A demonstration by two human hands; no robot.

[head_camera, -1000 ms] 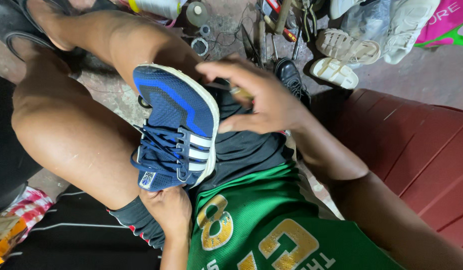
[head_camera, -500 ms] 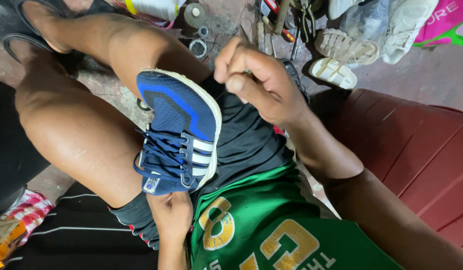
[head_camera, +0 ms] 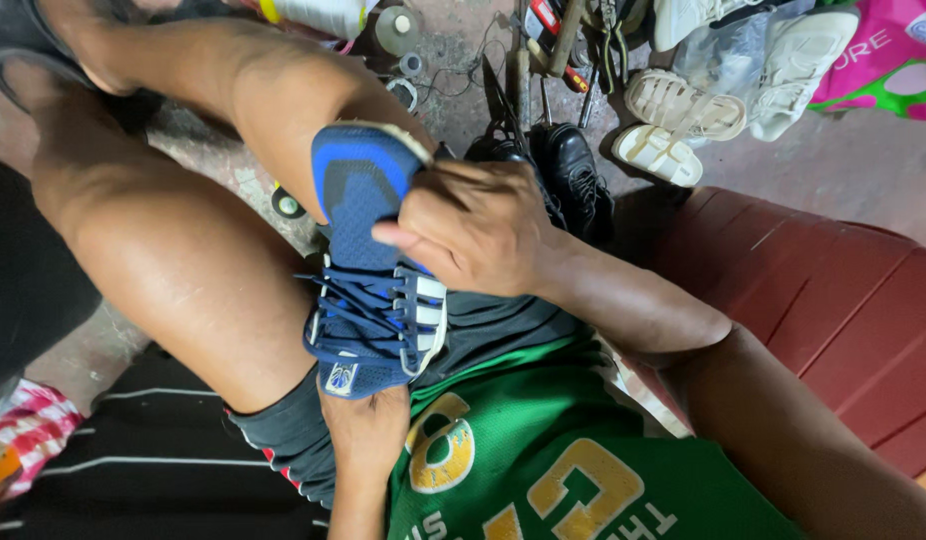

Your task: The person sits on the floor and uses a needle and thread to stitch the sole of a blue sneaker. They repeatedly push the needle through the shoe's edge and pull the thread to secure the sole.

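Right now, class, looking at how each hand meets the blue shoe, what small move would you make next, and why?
Probably press along the sole edge at the toe. The right hand already lies over the blue shoe, fingers at the sole rim, while the left hand braces the heel end from below, wedged against the thigh. The shoe looks steadied for pressure there.

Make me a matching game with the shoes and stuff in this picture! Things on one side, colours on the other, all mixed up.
Things:
1. sneaker held by the right hand and left hand
2. leather shoes on the floor
3. sandals
4. bench

Colours:
A. dark red
B. cream
C. blue
D. black

Pairs: 1-C, 2-D, 3-B, 4-A
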